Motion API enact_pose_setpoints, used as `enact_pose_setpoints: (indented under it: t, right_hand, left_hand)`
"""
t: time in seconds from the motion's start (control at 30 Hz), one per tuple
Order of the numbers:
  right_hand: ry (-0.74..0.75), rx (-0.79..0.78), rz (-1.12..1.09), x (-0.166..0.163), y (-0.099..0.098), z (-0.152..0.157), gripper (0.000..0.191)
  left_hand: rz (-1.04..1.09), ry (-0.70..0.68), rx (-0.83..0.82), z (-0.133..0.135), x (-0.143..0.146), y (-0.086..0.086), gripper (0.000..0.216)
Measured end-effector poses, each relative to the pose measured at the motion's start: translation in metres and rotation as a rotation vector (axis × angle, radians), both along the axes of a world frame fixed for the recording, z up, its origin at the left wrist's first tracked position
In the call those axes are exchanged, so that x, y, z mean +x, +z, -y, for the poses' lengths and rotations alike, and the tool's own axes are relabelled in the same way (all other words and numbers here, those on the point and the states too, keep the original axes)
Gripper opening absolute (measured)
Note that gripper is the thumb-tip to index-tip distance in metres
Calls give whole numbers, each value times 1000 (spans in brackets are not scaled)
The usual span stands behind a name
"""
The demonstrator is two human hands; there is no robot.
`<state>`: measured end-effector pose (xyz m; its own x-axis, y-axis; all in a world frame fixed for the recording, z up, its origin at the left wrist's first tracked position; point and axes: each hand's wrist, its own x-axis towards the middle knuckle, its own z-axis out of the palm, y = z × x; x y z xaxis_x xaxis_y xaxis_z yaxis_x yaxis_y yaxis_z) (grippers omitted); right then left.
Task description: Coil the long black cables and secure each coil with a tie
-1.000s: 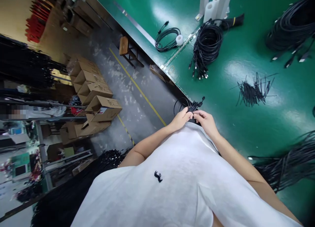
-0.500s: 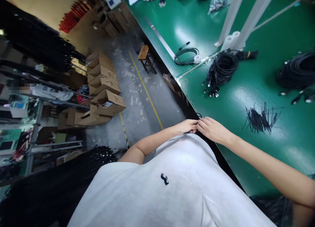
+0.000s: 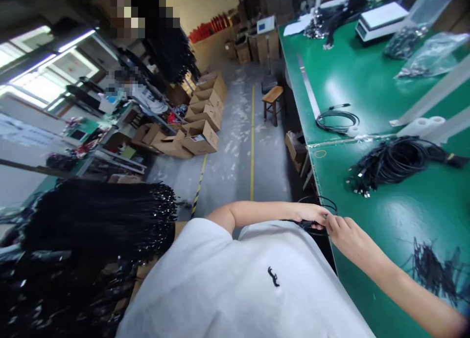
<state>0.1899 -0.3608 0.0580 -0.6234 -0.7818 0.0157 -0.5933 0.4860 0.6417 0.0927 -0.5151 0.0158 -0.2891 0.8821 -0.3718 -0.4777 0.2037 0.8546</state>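
Note:
A loop of thin black cable (image 3: pixel 332 201) shows around my two hands, close to the table's edge. My left hand (image 3: pixel 310 214) is closed on the coiled cable, part of which hangs below the fingers. My right hand (image 3: pixel 344 231) meets it at the fingertips, pinched together where the cable passes. Whether a small tie lies between the fingertips is hidden. To the right, a pile of short black ties (image 3: pixel 433 269) lies on the green table (image 3: pixel 385 220). Beyond my hands lies a bundle of coiled black cables (image 3: pixel 396 162) with metal plugs.
A single coiled cable (image 3: pixel 338 120), a steel ruler (image 3: pixel 308 86), white rolls (image 3: pixel 418 126) and a scale (image 3: pixel 382 21) are farther along the table. On the floor stand a wooden stool (image 3: pixel 272 101) and open cardboard boxes (image 3: pixel 200 137). Many black cables (image 3: pixel 110 220) hang at left.
My view has turned left and tilted up, so the table and hands sit farther right in it. More of the cable loop shows. Both hands stay together at the fingertips.

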Motion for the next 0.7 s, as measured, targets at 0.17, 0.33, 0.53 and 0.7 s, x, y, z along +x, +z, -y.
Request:
enact_pose_setpoints:
  t: [0.17, 0.33, 0.53, 0.7]
  right_hand:
    - [70, -7, -50, -13, 3, -3, 28]
    - [21, -74, -68, -21, 0, -7, 27]
    - [-271, -373, 32, -39, -29, -40, 27]
    - [-484, -592, 140, -58, -22, -55, 24]
  left_hand:
    - [-5, -51, 34, -10, -13, -6, 22]
    - [-121, -8, 1, -22, -16, -4, 32]
    - [-589, 55, -92, -46, -2, -9, 72]
    - [-758, 235, -62, -63, -2, -14, 63]
